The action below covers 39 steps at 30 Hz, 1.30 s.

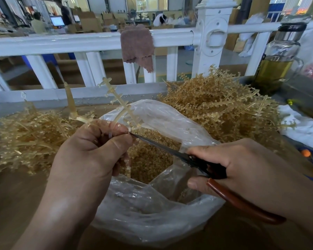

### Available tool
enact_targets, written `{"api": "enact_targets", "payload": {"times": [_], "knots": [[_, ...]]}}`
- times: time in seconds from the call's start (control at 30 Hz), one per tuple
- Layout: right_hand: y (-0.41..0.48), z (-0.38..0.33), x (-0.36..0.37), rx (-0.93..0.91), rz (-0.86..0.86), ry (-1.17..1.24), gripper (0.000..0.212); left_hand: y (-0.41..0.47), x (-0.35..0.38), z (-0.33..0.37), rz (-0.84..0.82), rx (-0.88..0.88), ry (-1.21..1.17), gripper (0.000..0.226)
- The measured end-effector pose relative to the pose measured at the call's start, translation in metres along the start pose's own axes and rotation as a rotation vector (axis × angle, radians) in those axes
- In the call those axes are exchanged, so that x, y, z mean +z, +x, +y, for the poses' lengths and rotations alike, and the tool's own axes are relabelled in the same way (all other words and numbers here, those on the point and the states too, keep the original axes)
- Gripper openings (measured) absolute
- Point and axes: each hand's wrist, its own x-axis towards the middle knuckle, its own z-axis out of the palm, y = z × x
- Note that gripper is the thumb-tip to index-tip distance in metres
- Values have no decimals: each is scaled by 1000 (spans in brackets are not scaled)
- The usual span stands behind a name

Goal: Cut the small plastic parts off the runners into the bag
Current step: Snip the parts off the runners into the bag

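Head view caught the bag [152,222] part-filled with parts. Left hand [90,152] gripped a runner [116,98], right hand [242,168] the scissors [161,145]. A big pile [220,105] looked uncut.

One head-worn camera looks forward and down, close over the bag [152,222], the far workshop [98,18] seemingly blurred.

Bag [152,222] between two runner heaps [31,134]; rail [61,42] behind.

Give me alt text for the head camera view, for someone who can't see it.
A person's left hand grips a tan plastic runner over an open clear plastic bag of cut parts, while the right hand holds scissors with the tips at the runner. Heaps of runners lie left and right of the bag.
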Motion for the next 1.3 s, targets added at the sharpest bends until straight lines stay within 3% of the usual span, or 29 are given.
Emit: {"api": "enact_targets", "payload": {"times": [0.17,0.3,0.43,0.7,0.93,1.0,1.13,1.3], "knots": [[0,-1,-2,-4,-14,-7,58,-1,0,3,-17,-2,-7,29],[-1,-3,-4,-5,-20,-15,57,-2,-1,2,-5,9,-20,16],[-1,-6,-6,-8,-31,-27,50,-2,0,2,-11,11,-26,14],[-1,-8,-6,10,-36,-27,57,-1,-1,1,-22,23,-5,16],[3,-3,-1,28,-81,39,47,-3,-9,-4,50,-31,57,5],[3,-1,0,34,-71,70,54,-3,-8,-3,40,-46,45,5],[2,-1,1,43,-33,95,63,-3,-7,-2,0,-81,8,18],[2,-4,3,45,-44,101,55,-4,-8,-3,14,-36,75,29]]}}
